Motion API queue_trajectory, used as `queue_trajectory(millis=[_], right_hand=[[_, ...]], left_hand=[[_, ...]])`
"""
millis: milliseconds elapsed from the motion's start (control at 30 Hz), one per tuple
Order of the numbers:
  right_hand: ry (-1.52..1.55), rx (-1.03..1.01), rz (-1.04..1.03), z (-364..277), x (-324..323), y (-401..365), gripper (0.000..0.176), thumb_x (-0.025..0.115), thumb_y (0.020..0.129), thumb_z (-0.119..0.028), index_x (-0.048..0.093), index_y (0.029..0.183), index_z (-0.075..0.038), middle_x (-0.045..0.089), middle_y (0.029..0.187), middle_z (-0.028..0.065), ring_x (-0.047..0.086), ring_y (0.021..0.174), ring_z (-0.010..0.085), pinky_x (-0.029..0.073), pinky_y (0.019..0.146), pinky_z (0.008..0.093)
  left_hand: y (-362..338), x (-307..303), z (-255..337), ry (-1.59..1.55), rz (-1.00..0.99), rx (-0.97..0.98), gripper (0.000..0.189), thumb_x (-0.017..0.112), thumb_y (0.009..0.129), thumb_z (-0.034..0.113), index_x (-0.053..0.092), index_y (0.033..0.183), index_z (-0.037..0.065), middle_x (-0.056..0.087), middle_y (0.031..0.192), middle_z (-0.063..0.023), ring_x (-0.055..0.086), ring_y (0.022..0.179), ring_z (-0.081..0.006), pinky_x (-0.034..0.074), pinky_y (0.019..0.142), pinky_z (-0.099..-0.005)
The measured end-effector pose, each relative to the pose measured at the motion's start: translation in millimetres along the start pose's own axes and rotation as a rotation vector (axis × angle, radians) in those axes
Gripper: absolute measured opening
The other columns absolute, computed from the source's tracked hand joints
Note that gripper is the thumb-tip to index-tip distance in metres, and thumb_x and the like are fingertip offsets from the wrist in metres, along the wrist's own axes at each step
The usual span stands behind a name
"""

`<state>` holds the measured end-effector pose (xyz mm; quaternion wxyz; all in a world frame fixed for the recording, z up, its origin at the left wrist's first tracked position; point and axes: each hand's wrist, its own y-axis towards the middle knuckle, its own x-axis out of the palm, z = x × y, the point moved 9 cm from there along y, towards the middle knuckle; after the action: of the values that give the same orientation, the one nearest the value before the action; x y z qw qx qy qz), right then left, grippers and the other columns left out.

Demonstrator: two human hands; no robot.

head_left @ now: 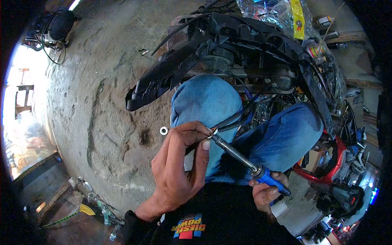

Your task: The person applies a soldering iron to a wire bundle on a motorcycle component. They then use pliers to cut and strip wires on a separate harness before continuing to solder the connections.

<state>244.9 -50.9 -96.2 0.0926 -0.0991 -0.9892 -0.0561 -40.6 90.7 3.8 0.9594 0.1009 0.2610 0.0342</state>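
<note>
My right hand (269, 191) is closed around the blue handle of a soldering iron (237, 154). Its metal barrel slants up and left over my lap, bringing the tip close to the fingertips of my left hand (179, 159). Thumb and fingers of that hand pinch a thin wire (215, 131), of which only a small pale bit shows. Dark cables (230, 119) run from the motorcycle parts between my knees toward this spot. Whether the tip touches the wire is too small to tell.
A black curved motorcycle frame part (163, 75) arches around my jeans-clad knees (206, 98). On the rough concrete floor (110, 110) lies a small white ring (164, 130). A red fairing (337, 161) stands at the right, and plastic bags (273, 16) lie at the back. A compressor-like machine (61, 24) sits far left.
</note>
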Motion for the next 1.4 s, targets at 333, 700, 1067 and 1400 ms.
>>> queue_trajectory(millis=[333,700,1067,1400], right_hand=[[0.069,-0.005,0.04,-3,10,5,0.052,0.071,0.097,-0.043,0.047,0.128,-0.008,0.067,0.101,0.0238,0.073,0.081,0.0295,0.066,0.06,0.0402],[0.093,0.0,0.017,-3,12,8,0.05,0.071,0.097,-0.04,0.047,0.129,-0.01,0.066,0.101,0.0239,0.071,0.08,0.0295,0.064,0.058,0.0404],[0.106,0.038,0.021,-1,8,3,0.051,0.071,0.097,-0.042,0.046,0.13,-0.012,0.066,0.102,0.0243,0.07,0.081,0.0299,0.062,0.059,0.0402],[0.143,0.058,0.026,3,14,7,0.052,0.07,0.097,-0.044,0.046,0.132,-0.014,0.065,0.103,0.0245,0.068,0.081,0.0302,0.06,0.059,0.0401]], left_hand=[[0,-1,1,0.017,-0.019,-0.011,0.012,0.066,0.093,-0.004,0.062,0.105,-0.005,0.07,0.105,-0.0151,0.071,0.081,-0.0195,0.057,0.07,-0.0303],[1,-1,0,0.014,-0.034,-0.045,0.013,0.068,0.093,-0.004,0.063,0.105,-0.004,0.07,0.106,-0.0145,0.071,0.083,-0.021,0.057,0.071,-0.0312],[-5,0,-7,-0.086,0.045,-0.115,0.009,0.069,0.094,0.003,0.065,0.101,0.0,0.072,0.105,-0.014,0.07,0.09,-0.0197,0.055,0.075,-0.0293],[-5,0,-5,-0.069,0.039,-0.087,0.011,0.069,0.092,0.0,0.063,0.101,-0.001,0.072,0.106,-0.0169,0.071,0.093,-0.0231,0.056,0.08,-0.0326]])
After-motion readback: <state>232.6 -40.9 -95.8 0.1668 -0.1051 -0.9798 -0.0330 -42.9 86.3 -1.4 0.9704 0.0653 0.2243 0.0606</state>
